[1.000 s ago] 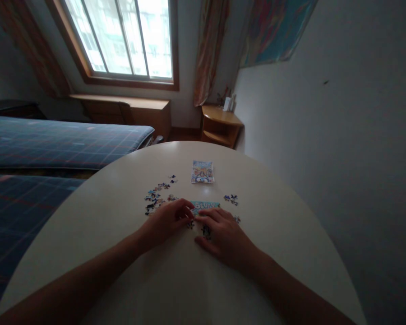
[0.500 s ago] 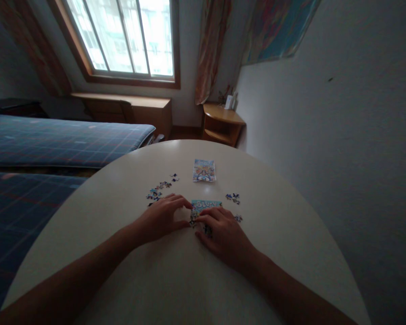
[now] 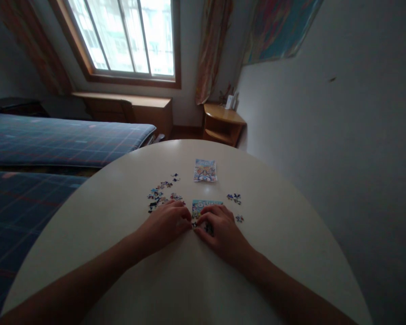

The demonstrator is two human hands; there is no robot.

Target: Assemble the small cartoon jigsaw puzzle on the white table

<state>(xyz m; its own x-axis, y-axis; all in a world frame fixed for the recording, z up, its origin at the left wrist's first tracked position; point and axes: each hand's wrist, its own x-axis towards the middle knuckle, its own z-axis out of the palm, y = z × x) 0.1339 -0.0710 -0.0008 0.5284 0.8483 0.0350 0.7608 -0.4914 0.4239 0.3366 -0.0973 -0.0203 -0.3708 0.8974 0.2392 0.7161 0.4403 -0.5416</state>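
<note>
A partly assembled jigsaw puzzle (image 3: 198,206) with a teal top strip and lettering lies flat on the white round table (image 3: 196,280). My left hand (image 3: 169,222) is at its left edge, fingers curled and drawn in towards the thumb; whatever they hold is hidden. My right hand (image 3: 223,230) covers much of the puzzle's right and lower part. Its thumb and index finger close on a small dark puzzle piece (image 3: 194,224) at the lower left corner. More dark pieces show under the right palm.
Loose puzzle pieces (image 3: 155,194) are scattered left of the puzzle, partly behind my left hand. Several more pieces (image 3: 235,197) lie to the right, with another small group (image 3: 239,218) beside my right hand. A printed picture packet (image 3: 205,170) lies beyond the puzzle.
My left hand's fingers have lowered and curled in, closing the gap to the thumb at the puzzle's left edge. More loose pieces show behind it. My right thumb has moved up towards the index finger.
</note>
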